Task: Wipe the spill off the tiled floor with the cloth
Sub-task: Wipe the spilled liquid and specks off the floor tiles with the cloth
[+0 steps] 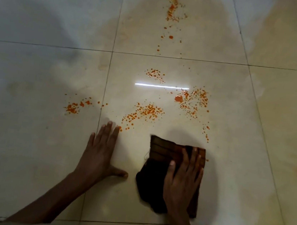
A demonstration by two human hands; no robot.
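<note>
Glossy cream tiled floor (pixel 27 144) is filling the whole view, grout lines crossing it, a bright light streak reflecting mid-frame. Orange spill (pixel 147 112) is lying scattered in several patches of droplets: one just ahead of the left fingertips, one to the far left across a grout line, a denser one with a bigger blob to the right, and a thin trail running away toward the top. Faint yellowish smears are showing around the droplets.

Right hand (pixel 182 180) is pressing flat on the cloth (pixel 158 162), fingers straight and spread, not curled round it; probably spreading pressure so the whole pad wipes. Cloth is dark brown, folded into a rough pad, lying on the floor near the camera, short of every patch except a stray drop at its right edge.

Left hand (pixel 99 153) is resting palm-down on bare tile beside the cloth, fingers extended, thumb out; likely bracing body weight while leaning forward. Fingertips are sitting just short of the nearest droplets.

Judging by this, wiping is barely started; most of the spill is remaining ahead. Next push likely needs going forward through the nearest patch.
</note>
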